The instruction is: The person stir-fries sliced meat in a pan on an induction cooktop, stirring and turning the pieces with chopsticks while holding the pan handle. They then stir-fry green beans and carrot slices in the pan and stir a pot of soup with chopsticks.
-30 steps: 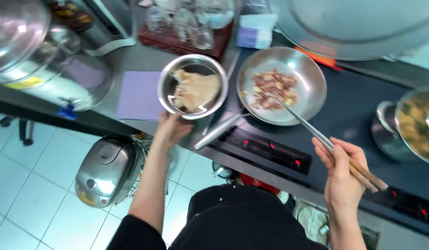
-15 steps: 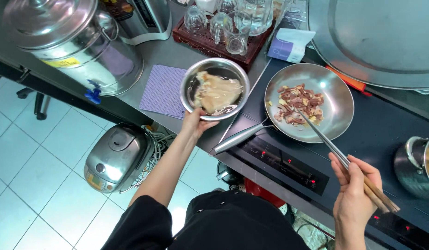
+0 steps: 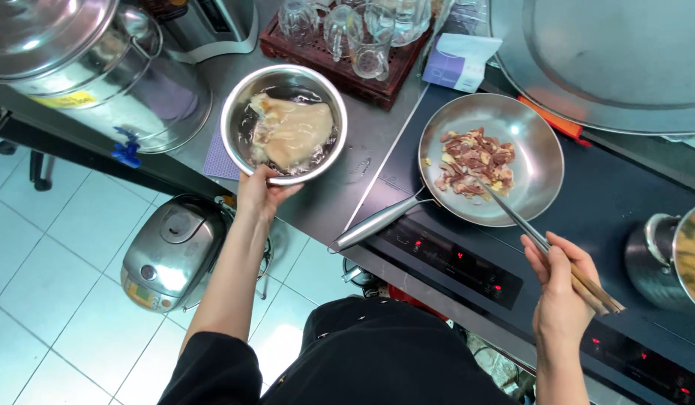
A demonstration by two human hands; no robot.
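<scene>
Head view: left hand pinches steel bowl rim at 6 o'clock, steadying pale contents. Right hand fingers closed around chopsticks, tips in meat, pan at 3 o'clock of bowl.

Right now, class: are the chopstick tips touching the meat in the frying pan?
Touching: in the head view, the chopsticks' tips rest among the meat pieces.

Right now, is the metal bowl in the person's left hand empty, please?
No, the metal bowl gripped at its rim by the left hand holds a pale, folded piece of food.
</scene>
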